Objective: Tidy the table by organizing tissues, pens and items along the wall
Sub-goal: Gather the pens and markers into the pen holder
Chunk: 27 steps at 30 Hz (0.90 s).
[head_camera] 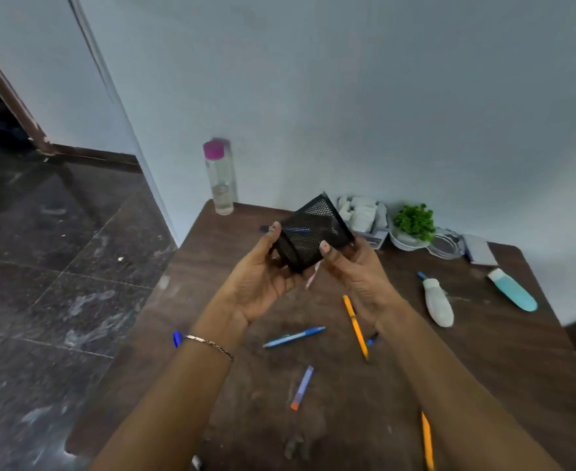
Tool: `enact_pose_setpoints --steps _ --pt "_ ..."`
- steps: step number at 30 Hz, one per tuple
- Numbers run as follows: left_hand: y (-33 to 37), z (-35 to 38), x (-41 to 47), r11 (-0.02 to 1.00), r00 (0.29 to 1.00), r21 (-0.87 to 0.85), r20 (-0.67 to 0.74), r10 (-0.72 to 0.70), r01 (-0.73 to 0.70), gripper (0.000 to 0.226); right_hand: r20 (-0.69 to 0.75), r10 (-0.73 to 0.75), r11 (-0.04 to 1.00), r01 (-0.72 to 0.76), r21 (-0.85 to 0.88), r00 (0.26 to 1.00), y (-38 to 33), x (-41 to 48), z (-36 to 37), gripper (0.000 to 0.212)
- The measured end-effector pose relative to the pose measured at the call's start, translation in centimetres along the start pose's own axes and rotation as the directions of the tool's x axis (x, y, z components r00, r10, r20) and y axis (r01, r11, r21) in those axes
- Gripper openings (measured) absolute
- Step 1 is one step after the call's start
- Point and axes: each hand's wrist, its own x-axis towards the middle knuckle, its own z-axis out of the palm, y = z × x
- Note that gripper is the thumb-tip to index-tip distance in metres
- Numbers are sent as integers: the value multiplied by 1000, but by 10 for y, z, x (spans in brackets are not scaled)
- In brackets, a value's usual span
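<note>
While it is held tilted above the counter (483, 368), clear of the wood, the black mesh pen holder (313, 232) sits between both hands: left hand (263, 277) on its left side, right hand (354, 270) on its right, fingers (325, 248) clamped on the mesh, probably to turn it upright for filling. Loose below, well apart: blue pen (293, 336), yellow pen (356, 326), second yellow pen (427, 440), grey pen (302, 387). Along the wall (381, 96): tissues (361, 212), plant (414, 220), cable (446, 244), bottle (220, 178). Out from the wall, unsorted: white tube (437, 302), blue tube (512, 290).
</note>
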Motion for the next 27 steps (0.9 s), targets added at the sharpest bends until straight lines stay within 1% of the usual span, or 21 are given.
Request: enact_pose_setpoints --steps 2,3,5,6,9,11,13,14,16,19,21,25,27 --pt "-28 5 6 997 997 11 -3 -76 76 53 -71 -18 1000 19 6 997 -5 -10 -24 77" --pt "-41 7 7 993 993 32 -22 -114 115 50 -93 -23 1000 21 -23 995 -5 -16 -37 73" --pt "-64 8 8 979 982 86 -52 -183 187 46 -102 -20 988 5 -152 995 -3 -26 -59 68" --pt "-74 8 8 970 976 114 -66 -210 216 49 -101 -8 974 -15 -225 995 0 -32 -70 69" --pt "-98 3 3 934 954 208 -136 -267 291 65 -51 53 909 -70 -412 997 18 -52 -100 79" --pt "-113 1 -2 886 929 285 -176 -326 365 65 13 67 838 -50 -543 998 35 -65 -113 88" --pt "-128 -2 -7 826 899 361 -241 -366 433 62 73 89 778 -23 -627 993 52 -76 -119 92" --pt "-133 -2 -10 803 889 388 -274 -367 451 59 99 95 756 -7 -654 990 59 -80 -119 91" --pt "-145 -1 -13 793 870 388 -355 -342 470 46 143 117 725 14 -689 983 68 -87 -118 89" --pt "-154 2 -18 806 861 399 -445 -246 437 33 202 136 671 60 -739 970 75 -90 -118 92" --pt "-157 2 -21 793 864 438 -458 -208 423 35 239 173 645 73 -761 956 78 -90 -119 94" --pt "-160 3 -25 779 869 479 -466 -167 406 38 311 206 637 114 -762 928 72 -85 -121 93" --pt "-160 3 -22 773 870 497 -472 -141 394 39 349 270 629 110 -770 898 67 -81 -124 98"
